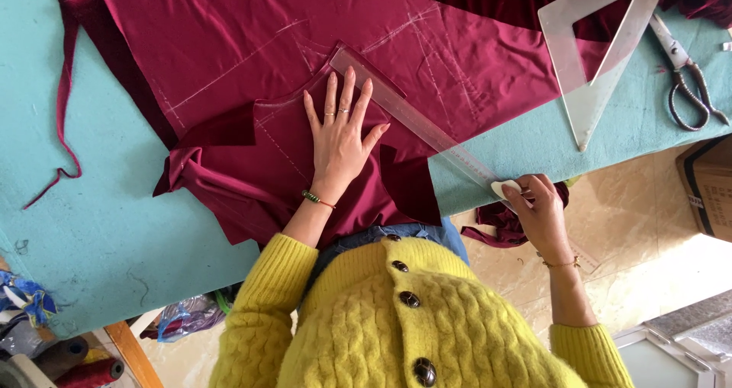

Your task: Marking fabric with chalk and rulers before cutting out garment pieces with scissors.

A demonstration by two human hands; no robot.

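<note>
Left hand (339, 133) flat, right hand (537, 205) pinching

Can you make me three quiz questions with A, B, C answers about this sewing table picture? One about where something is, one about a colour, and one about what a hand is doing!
1. Where are the scissors?
A. On the table's far right, beside the clear triangle
B. Under the left hand
C. On the floor

2. What colour is the fabric?
A. Green
B. Dark red
C. White

3. What is the left hand doing?
A. Holding scissors
B. Making a fist
C. Pressing flat, fingers spread, on the fabric

Answers:
1 A: they lie on the blue table next to the triangle ruler.
2 B: the cloth is deep red all over.
3 C: the palm lies open by the long ruler, while the right hand pinches a pale chalk piece.
</note>
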